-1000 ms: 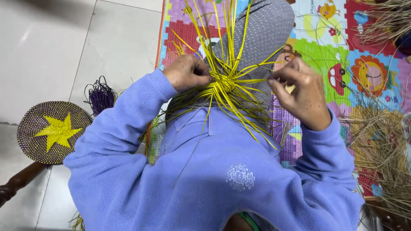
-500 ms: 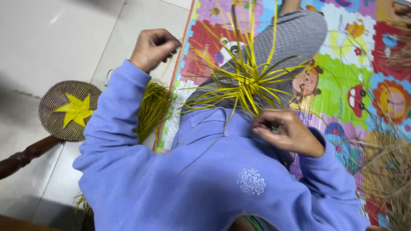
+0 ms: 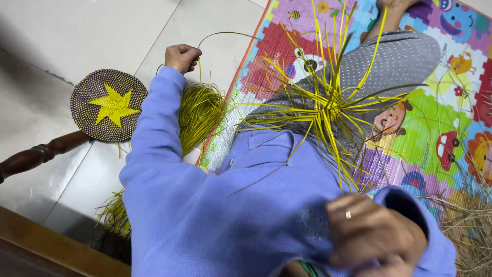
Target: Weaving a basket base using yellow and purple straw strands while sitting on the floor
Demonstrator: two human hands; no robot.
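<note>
Head view: only the woven hub (image 3: 332, 110) is done; beside it, left hand (image 3: 182, 56) pinches one strand (image 3: 225, 35), right hand (image 3: 374, 237) closed, contents unclear

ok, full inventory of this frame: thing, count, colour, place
woven start: 1, yellow strands radiating from a knot, on the lap
loose strand bundle: 1, yellow-green, on the floor by the mat edge
single strand: 1, green-yellow, arcs from the left fist toward the mat
round woven disc: 1, dark purple with yellow star, on the floor tiles
play mat: 1, multicolour cartoon print, under the legs
dry straw pile: 1, tan, right edge of the mat
turned wooden leg: 1, dark brown, left edge
left hand: fist shut on the single strand, raised out over the floor
right hand: ring on one finger, at the chest, grip unclear
</note>
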